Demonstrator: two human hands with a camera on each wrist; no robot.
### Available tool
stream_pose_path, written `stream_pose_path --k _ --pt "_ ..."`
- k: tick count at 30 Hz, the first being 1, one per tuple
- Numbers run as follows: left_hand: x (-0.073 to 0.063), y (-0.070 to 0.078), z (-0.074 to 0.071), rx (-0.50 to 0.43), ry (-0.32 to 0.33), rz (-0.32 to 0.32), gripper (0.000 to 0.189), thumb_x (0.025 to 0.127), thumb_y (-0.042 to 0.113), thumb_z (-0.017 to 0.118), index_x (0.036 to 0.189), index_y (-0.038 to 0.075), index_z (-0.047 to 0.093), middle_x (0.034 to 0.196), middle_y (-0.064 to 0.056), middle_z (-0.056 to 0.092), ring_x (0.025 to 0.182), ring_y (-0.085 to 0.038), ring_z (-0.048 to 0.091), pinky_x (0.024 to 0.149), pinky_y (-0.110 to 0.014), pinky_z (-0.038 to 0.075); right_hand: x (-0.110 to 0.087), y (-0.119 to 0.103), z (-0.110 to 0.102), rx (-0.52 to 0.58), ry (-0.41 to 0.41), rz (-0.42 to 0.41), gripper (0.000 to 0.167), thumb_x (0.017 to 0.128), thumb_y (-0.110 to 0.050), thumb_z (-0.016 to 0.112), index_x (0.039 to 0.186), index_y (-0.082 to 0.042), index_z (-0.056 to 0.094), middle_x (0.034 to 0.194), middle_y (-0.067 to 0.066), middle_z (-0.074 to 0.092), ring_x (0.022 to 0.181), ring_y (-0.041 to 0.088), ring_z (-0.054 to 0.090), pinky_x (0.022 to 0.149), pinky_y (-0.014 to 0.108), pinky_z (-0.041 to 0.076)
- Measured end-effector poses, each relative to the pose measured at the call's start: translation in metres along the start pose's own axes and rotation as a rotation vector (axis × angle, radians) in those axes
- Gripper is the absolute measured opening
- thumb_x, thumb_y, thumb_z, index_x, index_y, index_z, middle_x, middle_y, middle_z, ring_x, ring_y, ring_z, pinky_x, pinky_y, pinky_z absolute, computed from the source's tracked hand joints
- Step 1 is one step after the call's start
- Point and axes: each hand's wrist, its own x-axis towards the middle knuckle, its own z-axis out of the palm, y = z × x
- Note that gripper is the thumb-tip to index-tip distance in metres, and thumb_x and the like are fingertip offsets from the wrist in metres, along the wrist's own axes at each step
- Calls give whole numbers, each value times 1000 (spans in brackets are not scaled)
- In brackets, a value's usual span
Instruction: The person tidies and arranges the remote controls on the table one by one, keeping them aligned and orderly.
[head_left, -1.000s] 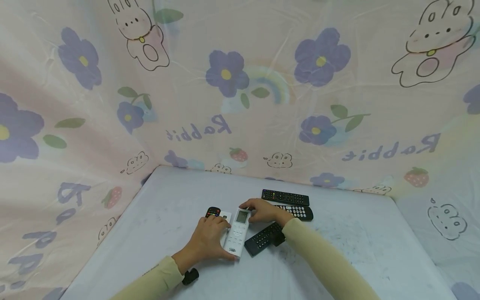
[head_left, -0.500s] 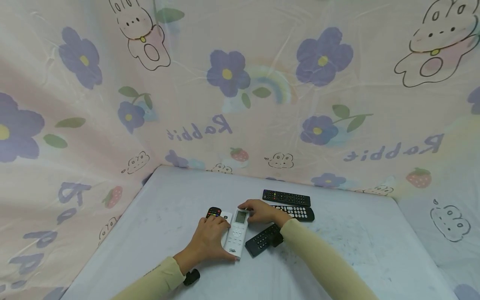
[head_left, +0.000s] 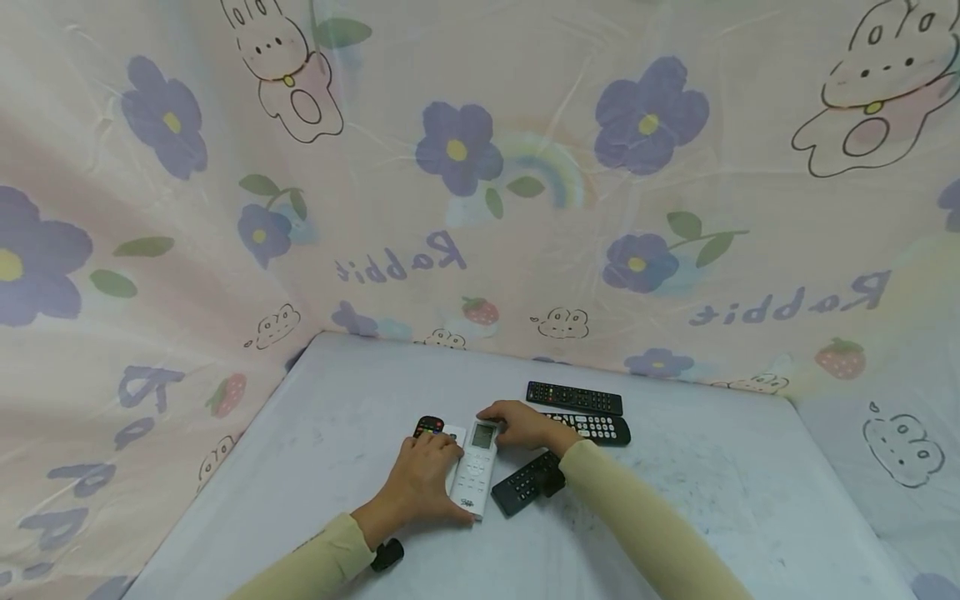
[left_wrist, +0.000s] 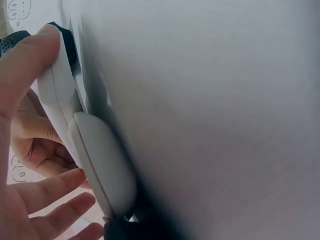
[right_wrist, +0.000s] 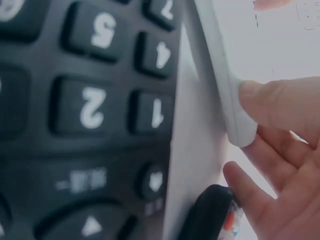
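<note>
A white air-conditioner remote (head_left: pixel 472 477) with a grey screen lies lengthwise between both hands. My left hand (head_left: pixel 422 482) has its thumb on the near end, as the left wrist view also shows, and its fingertips at the left side. At the far end, my right hand (head_left: pixel 525 423) pinches it between thumb and fingers (right_wrist: pixel 272 102). Close against its left side is a second white remote (head_left: pixel 453 432), partly hidden under the left hand. Beyond that, a black remote with coloured buttons (head_left: pixel 429 424) is mostly covered by the same hand.
A black remote (head_left: pixel 517 490) lies slanted beneath the right wrist, its number keys large in the right wrist view. Behind the right hand, a black remote with white buttons (head_left: pixel 600 429) and another black remote (head_left: pixel 576 397) lie side by side on the white table (head_left: pixel 697 475).
The far end of the white air-conditioner remote has shifted slightly left with my right hand, closer to the second white remote. My left hand stays in place.
</note>
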Motion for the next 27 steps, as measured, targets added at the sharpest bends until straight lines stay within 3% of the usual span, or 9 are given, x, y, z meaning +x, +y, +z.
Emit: stream_pose_path --k 21,27 --pt "1 2 5 -7 -49 11 101 46 79 77 124 17 60 126 -1 57 114 -22 48 87 -44 39 0 -4 3 -19 11 17 52 81 -1 70 131 -10 58 128 6 60 114 22 57 96 37 49" --pt "0 4 1 -8 -41 23 101 47 79 76 127 20 57 129 0 55 119 -22 46 89 -44 38 -1 -2 1 27 59 -35 54 81 -1 67 133 -12 56 130 6 59 118 25 55 100 42 47"
